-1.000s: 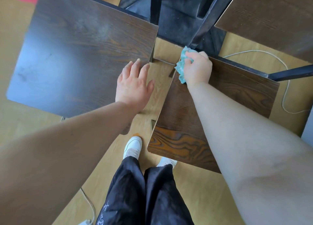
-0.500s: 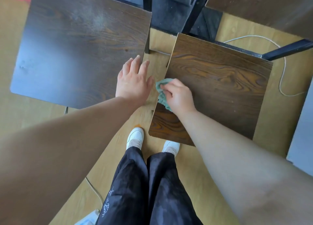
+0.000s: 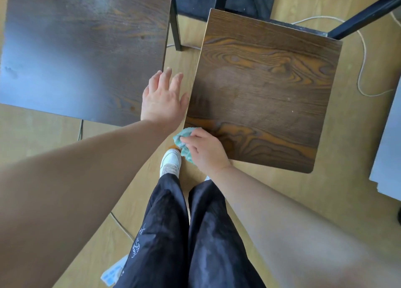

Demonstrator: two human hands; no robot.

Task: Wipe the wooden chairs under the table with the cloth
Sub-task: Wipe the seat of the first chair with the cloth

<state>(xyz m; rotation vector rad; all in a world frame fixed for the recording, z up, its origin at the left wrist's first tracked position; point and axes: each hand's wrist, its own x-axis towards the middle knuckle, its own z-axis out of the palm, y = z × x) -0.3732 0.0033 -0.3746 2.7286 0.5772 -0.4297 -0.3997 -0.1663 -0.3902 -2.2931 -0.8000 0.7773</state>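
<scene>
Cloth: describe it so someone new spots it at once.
Of the two wooden chairs, find the right chair, with orange grain. At its near left corner, the right hand grips a bunched cloth. It is the only teal, fluffy thing, beside a white shoe.

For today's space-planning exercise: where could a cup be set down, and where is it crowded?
Left seat: bare, apart from the left hand near its right edge. Right seat: bare beyond the right hand and cloth at its near-left corner. Crowded: the gap between seats, with both hands.
</scene>
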